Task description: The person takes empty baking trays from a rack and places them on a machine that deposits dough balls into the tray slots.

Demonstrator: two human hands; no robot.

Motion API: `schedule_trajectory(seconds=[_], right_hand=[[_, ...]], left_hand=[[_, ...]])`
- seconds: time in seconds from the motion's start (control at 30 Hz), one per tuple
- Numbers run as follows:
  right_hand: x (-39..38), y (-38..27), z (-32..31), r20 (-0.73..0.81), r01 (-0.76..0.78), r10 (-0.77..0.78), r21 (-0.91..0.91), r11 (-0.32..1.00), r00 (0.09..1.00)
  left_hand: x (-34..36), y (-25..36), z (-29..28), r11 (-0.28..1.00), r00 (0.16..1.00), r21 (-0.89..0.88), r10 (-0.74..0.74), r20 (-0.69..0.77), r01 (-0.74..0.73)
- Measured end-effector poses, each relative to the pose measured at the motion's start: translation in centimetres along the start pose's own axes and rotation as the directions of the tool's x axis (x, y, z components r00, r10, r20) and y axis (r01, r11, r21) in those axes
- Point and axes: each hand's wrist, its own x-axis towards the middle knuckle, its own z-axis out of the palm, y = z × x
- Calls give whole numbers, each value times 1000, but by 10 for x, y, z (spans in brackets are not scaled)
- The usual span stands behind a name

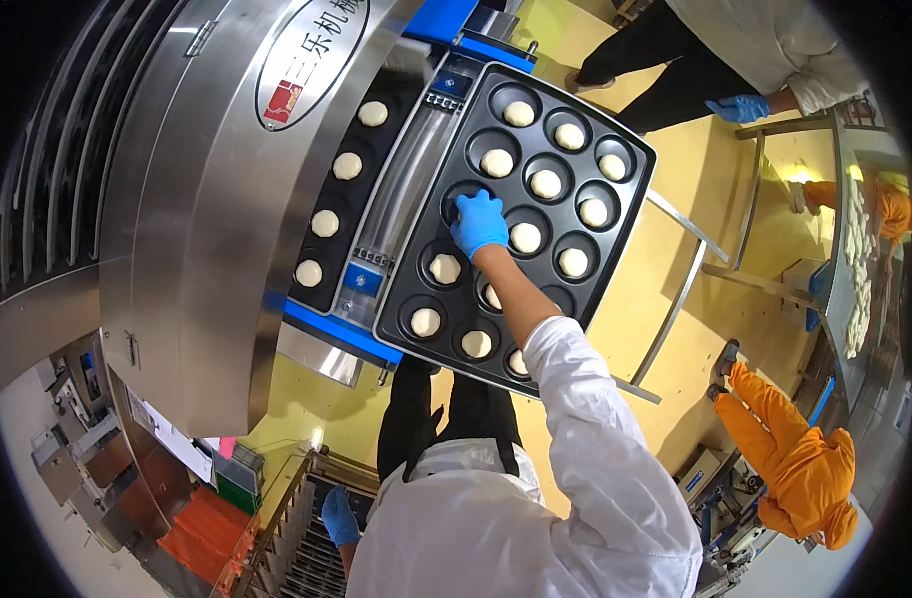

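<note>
A dark baking tray (431, 299) with rows of round cups lies in front of me, and most cups hold a pale dough ball (545, 183). My right hand (479, 224), in a blue glove, reaches over a cup on the tray's left side. Its fingers curl down into that cup, and whatever they grip is hidden under the glove. Another dough ball (444, 268) sits in the cup just nearer to me. Low at my left side hangs my left hand (341, 516), also blue-gloved, with its fingers loosely extended and nothing seen in them.
A steel machine (197, 219) with a blue-edged conveyor (341, 337) stands on the left; more dough balls (324, 223) lie beneath its edge. Beyond the tray stands a person with a blue-gloved hand (740, 108). Another person in orange (799, 463) is at the right, near a metal frame (675, 309).
</note>
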Motion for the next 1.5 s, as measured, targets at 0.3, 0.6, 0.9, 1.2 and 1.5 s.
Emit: schedule_trajectory(seconds=[0.3, 0.6, 0.9, 1.2, 1.5], right_hand=[[24, 4, 11, -86, -40, 43, 40, 998, 995], [2, 14, -23, -67, -185, 193, 109, 977, 979], [67, 87, -54, -165, -119, 103, -90, 989, 981], [86, 99, -34, -360, -59, 80, 69, 996, 930], [4, 134, -82, -334, -539, 549, 133, 832, 766]], left_hand=[[-13, -1, 8, 988, 995, -116, -102, -13, 100], [-10, 18, 5, 990, 990, 13, -139, 34, 139], [6, -11, -4, 990, 995, -100, -98, 17, 100], [15, -2, -7, 997, 990, -77, 29, 135, -19], [19, 22, -4, 999, 992, 47, 13, 127, -19]])
